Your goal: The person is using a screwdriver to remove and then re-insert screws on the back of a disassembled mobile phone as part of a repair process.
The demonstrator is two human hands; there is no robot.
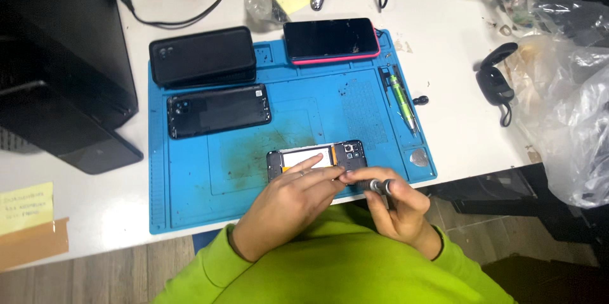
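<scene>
Blue mat point(190, 202): my left hand point(288, 199) pins opened phone point(317, 158), right hand point(396, 209) grips screwdriver point(379, 185); a slipped tip could, I judge, gouge the board.

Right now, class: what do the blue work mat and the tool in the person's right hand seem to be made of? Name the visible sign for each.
The blue work mat: probably silicone or soft rubber, matte; moulded compartments and raised ridges, stained in the middle. The tool in the right hand: its grey end looks like metal, with a dull sheen, though blur leaves it uncertain.
</scene>
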